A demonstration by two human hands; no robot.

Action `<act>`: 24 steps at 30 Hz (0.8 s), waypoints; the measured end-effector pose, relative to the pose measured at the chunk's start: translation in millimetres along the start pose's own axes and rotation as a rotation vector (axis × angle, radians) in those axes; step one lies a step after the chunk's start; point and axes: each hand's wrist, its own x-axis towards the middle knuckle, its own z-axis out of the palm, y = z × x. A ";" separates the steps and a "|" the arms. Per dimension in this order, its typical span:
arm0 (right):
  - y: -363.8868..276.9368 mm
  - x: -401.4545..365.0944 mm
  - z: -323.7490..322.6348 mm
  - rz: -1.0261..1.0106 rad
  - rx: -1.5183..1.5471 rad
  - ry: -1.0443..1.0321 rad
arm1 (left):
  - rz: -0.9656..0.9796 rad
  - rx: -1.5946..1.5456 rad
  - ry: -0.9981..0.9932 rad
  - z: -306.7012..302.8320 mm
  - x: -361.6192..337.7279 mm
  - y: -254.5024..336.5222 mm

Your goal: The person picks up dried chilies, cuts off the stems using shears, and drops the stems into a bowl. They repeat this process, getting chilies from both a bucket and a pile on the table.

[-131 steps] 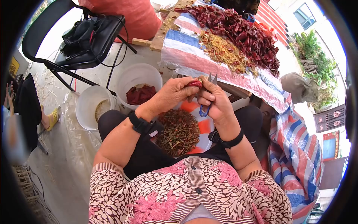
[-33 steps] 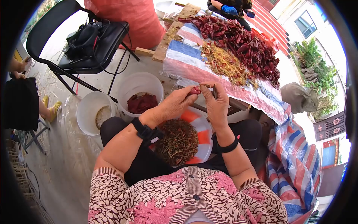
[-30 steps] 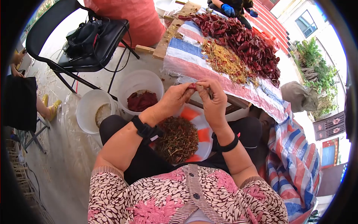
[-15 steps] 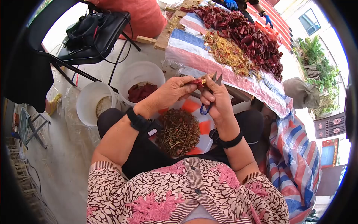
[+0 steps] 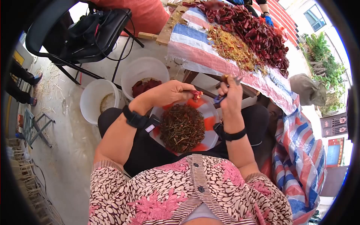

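My left hand point(image 5: 173, 92) pinches a dried red chili point(image 5: 196, 95) above the bowl, its pale cut end facing right. In my right hand point(image 5: 232, 98) is a pair of scissors point(image 5: 219, 98); the blue handle shows below the fingers and the blades point up. Something small and brownish shows by the right fingertips, too small to name. Between my legs sits a white and orange bowl point(image 5: 212, 139) heaped with chili stems point(image 5: 182, 127). My hands are apart.
Ahead, a striped sheet point(image 5: 195, 56) bears dried chilies point(image 5: 262, 39) and yellow seeds point(image 5: 230, 47). Two white buckets point(image 5: 88, 98) stand left, the farther with red chili pieces point(image 5: 144, 87). A black chair point(image 5: 93, 41) is beyond. A co-worker's blue glove point(image 5: 269, 21) touches the pile.
My hands have moved apart: the right one with the scissors went right and slightly down, the left one lower with the chili. Another person's legs have appeared at the far left.
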 end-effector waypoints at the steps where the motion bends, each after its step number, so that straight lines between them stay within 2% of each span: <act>1: -3.2 -2.7 -5.5 -0.031 -0.158 -0.034 | 0.002 0.046 0.078 -1.2 -1.4 -5.8; 2: -6.3 -9.6 -12.7 -0.057 -0.319 -0.068 | 0.002 0.089 0.157 -1.2 -3.5 -13.9; 5: 5.1 -23.3 -34.0 0.065 -0.904 -0.247 | -0.054 0.599 0.429 -10.6 -10.2 -49.8; 6: 28.0 -21.3 -52.8 -0.080 -0.891 -0.408 | -0.047 0.782 0.533 -22.9 -4.9 -58.3; 8: 29.9 -40.2 -51.7 -0.001 -1.530 -0.373 | -0.106 0.780 0.563 -36.8 -7.3 -77.1; 9: 33.1 -47.1 -53.2 -0.031 -1.637 -0.437 | -0.145 0.836 0.599 -42.0 -7.6 -81.1; 10: 43.3 -48.7 -67.0 -0.169 -1.718 -0.526 | -0.190 0.889 0.636 -44.9 -8.9 -84.9; 11: 46.3 -48.0 -73.3 -0.166 -1.801 -0.633 | -0.240 0.939 0.673 -45.5 -7.8 -84.5; 14: 34.9 -41.9 -67.8 0.006 -1.869 -0.760 | -0.161 1.227 0.767 -41.8 -3.9 -74.3; 15: 19.0 -41.3 -50.5 0.026 -1.818 -0.724 | -0.219 1.212 0.709 -40.5 -2.8 -73.1; 18: -30.9 -20.6 -10.5 0.133 -1.669 -0.493 | -0.348 1.084 0.359 -36.4 -0.2 -67.7; 20: -62.6 10.8 1.0 0.038 -1.716 -0.327 | -0.374 1.047 0.243 -32.6 4.4 -67.4; 22: -70.3 77.6 -24.1 -0.447 -1.608 -0.260 | -0.397 1.028 0.150 -31.5 10.1 -71.2; 24: -81.6 147.6 -38.6 -0.725 -1.604 -0.146 | -0.418 1.034 0.078 -32.5 17.8 -79.9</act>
